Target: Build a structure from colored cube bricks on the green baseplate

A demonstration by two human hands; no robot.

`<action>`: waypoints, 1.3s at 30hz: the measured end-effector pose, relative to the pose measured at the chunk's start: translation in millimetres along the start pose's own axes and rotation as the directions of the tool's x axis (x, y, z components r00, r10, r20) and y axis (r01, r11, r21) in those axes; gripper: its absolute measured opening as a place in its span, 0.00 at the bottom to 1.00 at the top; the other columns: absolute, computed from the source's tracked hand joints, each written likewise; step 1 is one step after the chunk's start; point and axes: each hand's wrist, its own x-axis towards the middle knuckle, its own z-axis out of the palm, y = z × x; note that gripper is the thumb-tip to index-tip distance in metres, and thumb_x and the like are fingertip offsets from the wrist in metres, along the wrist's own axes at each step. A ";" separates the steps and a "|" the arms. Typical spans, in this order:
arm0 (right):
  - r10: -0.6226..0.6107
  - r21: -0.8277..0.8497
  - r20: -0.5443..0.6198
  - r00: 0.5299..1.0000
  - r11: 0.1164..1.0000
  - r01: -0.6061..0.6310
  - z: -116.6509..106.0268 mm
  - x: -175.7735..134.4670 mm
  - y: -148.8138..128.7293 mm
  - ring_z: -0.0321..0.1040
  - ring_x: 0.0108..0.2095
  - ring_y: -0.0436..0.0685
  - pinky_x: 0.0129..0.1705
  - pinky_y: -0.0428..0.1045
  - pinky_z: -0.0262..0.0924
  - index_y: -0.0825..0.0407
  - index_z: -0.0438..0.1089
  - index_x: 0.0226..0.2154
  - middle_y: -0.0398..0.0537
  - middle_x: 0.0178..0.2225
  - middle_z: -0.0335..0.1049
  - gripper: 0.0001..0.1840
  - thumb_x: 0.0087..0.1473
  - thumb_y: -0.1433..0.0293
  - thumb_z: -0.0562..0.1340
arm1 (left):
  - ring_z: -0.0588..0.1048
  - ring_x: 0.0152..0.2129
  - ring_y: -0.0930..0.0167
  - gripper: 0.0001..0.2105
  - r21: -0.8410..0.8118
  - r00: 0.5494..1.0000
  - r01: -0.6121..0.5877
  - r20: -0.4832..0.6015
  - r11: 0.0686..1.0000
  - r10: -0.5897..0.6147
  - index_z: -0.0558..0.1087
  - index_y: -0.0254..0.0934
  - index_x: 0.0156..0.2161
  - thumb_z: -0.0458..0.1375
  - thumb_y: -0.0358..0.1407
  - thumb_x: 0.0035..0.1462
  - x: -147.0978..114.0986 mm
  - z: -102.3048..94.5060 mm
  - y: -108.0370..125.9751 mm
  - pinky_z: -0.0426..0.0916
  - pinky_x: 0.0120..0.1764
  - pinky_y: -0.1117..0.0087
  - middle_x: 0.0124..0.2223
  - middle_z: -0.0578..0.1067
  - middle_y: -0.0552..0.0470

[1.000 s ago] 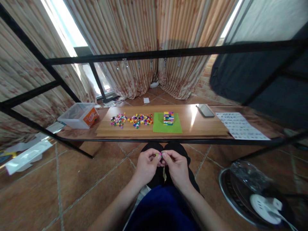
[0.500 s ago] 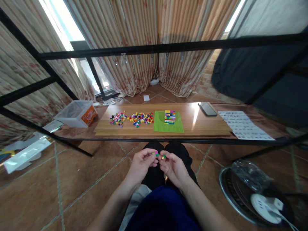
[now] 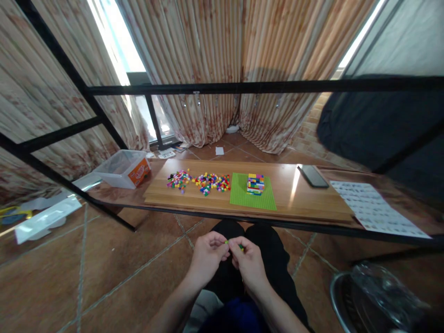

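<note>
Over my lap, my left hand (image 3: 209, 255) and my right hand (image 3: 247, 257) meet with pinched fingertips. Between them shows a small light-green toy brick (image 3: 226, 242), mostly covered by the fingers of my left hand. Inside my right fingers, a green and yellow toy brick piece (image 3: 242, 248) peeks out. Whether the two pieces touch is hidden. On the low table ahead, a multicoloured block of stacked bricks (image 3: 255, 184) stands upright on a lime-green baseplate (image 3: 239, 196). Left of the plate lie two piles of loose bricks (image 3: 212, 182), (image 3: 179, 179) in mixed colours.
A clear plastic box (image 3: 120, 169) with an orange label stands at the table's left end. To the right lie a phone (image 3: 313, 176) and a printed sheet (image 3: 376, 206). A black metal bar (image 3: 222, 88) crosses above the wooden table (image 3: 294, 206).
My two hands have come closer, fingertips now meeting, and the small pieces are more covered. The camera view has tilted up and turned slightly left, shifting the scene down and right.
</note>
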 end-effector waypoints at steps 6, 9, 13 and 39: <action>0.017 0.132 -0.056 0.998 0.991 -0.010 3.9 22.2 3.4 0.46 0.14 0.43 0.16 0.42 0.42 0.54 0.68 0.23 0.33 0.13 0.53 0.22 0.41 0.53 0.70 | 0.73 0.19 0.76 0.12 -0.218 0.995 0.078 -0.037 0.973 -0.088 0.71 0.32 0.29 0.67 0.36 0.40 10.0 2.1 -11.2 0.68 0.26 0.75 0.23 0.75 0.52; -0.049 -0.008 -0.011 0.999 0.999 0.049 4.6 60.1 -1.8 0.50 0.14 0.45 0.17 0.43 0.45 0.54 0.70 0.24 0.35 0.14 0.57 0.20 0.43 0.54 0.69 | 0.73 0.20 0.76 0.13 -0.277 0.991 0.104 -0.058 0.955 -0.124 0.72 0.32 0.31 0.68 0.37 0.40 18.0 -3.2 -16.5 0.68 0.26 0.76 0.26 0.75 0.52; -0.208 -0.398 0.041 0.977 0.894 0.207 14.6 131.2 -18.9 0.57 0.16 0.49 0.21 0.45 0.50 0.54 0.72 0.26 0.37 0.14 0.61 0.15 0.50 0.59 0.63 | 0.72 0.19 0.77 0.15 -0.265 0.981 0.147 -0.087 0.953 -0.175 0.72 0.33 0.32 0.68 0.38 0.39 29.6 -14.1 -26.6 0.66 0.24 0.76 0.26 0.75 0.53; -0.378 -0.791 0.572 0.728 -0.020 0.611 58.0 241.6 -35.0 0.61 0.50 0.58 0.56 0.50 0.54 0.54 0.72 0.43 0.54 0.46 0.68 0.14 0.63 0.70 0.53 | 0.68 0.16 0.78 0.17 -0.327 0.965 0.220 -0.063 0.919 -0.253 0.73 0.33 0.33 0.68 0.41 0.37 99.4 -35.1 -45.3 0.63 0.20 0.77 0.24 0.71 0.55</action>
